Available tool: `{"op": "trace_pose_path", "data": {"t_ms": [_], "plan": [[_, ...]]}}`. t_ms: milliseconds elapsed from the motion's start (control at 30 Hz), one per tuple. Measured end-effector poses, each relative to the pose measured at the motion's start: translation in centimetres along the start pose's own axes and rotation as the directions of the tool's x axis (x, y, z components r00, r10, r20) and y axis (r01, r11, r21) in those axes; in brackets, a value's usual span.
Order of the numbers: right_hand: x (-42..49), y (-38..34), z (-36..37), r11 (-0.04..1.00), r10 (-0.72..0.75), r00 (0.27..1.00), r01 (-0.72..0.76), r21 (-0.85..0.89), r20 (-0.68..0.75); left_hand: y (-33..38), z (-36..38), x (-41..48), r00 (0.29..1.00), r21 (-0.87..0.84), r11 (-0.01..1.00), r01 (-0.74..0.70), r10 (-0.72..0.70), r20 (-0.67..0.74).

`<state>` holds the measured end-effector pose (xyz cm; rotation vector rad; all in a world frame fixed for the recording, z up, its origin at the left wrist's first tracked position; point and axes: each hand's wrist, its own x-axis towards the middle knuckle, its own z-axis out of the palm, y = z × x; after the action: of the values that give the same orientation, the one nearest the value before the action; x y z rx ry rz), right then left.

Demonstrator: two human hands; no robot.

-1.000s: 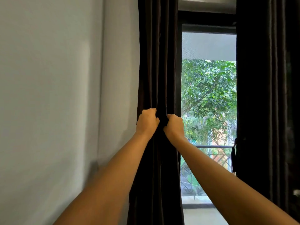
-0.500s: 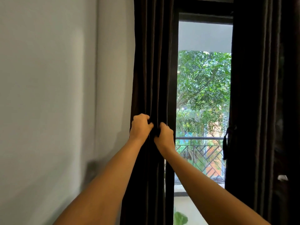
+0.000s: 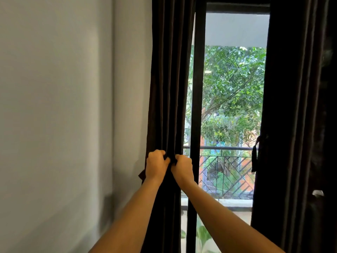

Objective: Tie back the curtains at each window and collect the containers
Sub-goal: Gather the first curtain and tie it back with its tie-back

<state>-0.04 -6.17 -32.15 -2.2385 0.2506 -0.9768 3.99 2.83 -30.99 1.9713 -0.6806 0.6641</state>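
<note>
A dark brown left curtain (image 3: 168, 79) hangs gathered beside the window frame (image 3: 197, 88). My left hand (image 3: 156, 166) and my right hand (image 3: 183, 168) sit side by side at mid height, both with fingers curled into the bunched fabric. A dark strip of cloth (image 3: 142, 175) pokes out just left of my left hand; whether it is a tie-back I cannot tell. The right curtain (image 3: 295, 106) hangs gathered, with a dark tie and tassel (image 3: 255, 154) at its inner edge. No containers are in view.
A plain pale wall (image 3: 63, 115) fills the left half. Through the glass are a balcony railing (image 3: 226, 148), trees and a floor strip. A small white object (image 3: 318, 193) shows on the right curtain's side.
The view has shifted, so both hands and the left curtain sit slightly lower and more to the left in frame. More of the window frame and railing shows. The grip looks unchanged.
</note>
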Motion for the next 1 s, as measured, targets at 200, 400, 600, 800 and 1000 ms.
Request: {"op": "trace_pose_path", "data": {"t_ms": [200,400,600,800,1000], "plan": [[-2.7,1.5,1.2,0.996,0.024,0.998,-0.020,0.085,-0.050,-0.5,1.7,-2.8,0.997,-0.096,0.995,0.040,-0.045,-0.056],[-4.9,1.8,2.1,0.941,0.149,0.984,-0.112,0.319,-0.094,0.2,2.2,-4.9,0.978,-0.080,0.994,0.080,-0.094,-0.187],[-7.1,1.4,2.4,0.789,0.301,0.948,-0.183,0.586,-0.109,1.5,2.0,-7.1,0.970,-0.162,0.984,0.071,-0.106,-0.219],[-8.7,1.8,1.9,0.930,0.186,0.965,-0.112,0.349,-0.185,2.2,2.2,-8.8,0.961,-0.168,0.986,0.019,-0.065,-0.268],[-9.9,2.1,1.0,0.962,0.115,0.969,-0.053,0.269,-0.221,3.2,1.7,-10.4,0.942,-0.217,0.976,-0.019,-0.055,-0.330]]}}
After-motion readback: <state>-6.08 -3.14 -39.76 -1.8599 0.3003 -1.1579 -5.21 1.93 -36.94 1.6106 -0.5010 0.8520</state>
